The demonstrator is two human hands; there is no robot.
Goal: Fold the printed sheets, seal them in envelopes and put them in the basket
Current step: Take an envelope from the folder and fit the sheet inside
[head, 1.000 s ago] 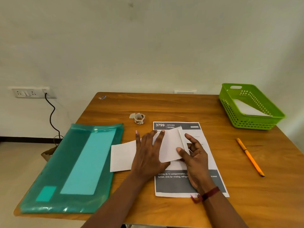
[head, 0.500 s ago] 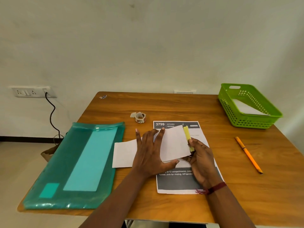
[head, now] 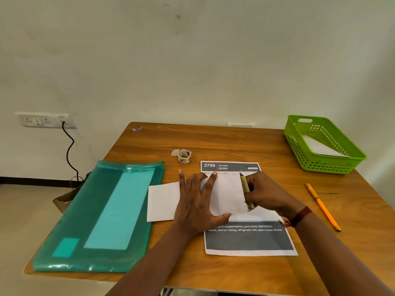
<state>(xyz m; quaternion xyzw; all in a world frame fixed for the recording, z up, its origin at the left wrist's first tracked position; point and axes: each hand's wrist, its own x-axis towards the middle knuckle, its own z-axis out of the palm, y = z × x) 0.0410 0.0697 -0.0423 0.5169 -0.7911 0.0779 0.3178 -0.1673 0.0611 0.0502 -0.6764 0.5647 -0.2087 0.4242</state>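
A white envelope (head: 162, 201) lies mid-table, partly over a printed sheet (head: 248, 240) headed "3799 KITCHEN". My left hand (head: 196, 206) lies flat on the envelope with fingers spread, and its thumb is at the lower edge of the raised flap (head: 228, 195). My right hand (head: 267, 193) pinches the flap's right edge, where a yellow adhesive strip (head: 244, 184) shows. The green basket (head: 320, 165) stands at the far right of the table with a white envelope (head: 320, 147) lying inside it.
A teal plastic folder (head: 102, 214) covers the table's left side, reaching its front-left edge. A small roll of stickers (head: 184, 155) sits behind the sheet. An orange pencil (head: 322, 207) lies to the right. A wall socket with a black cable (head: 68, 150) is at the left.
My right hand has closed on the flap's edge and turned it up, which exposed the yellow strip. The left hand has stayed pressed on the envelope.
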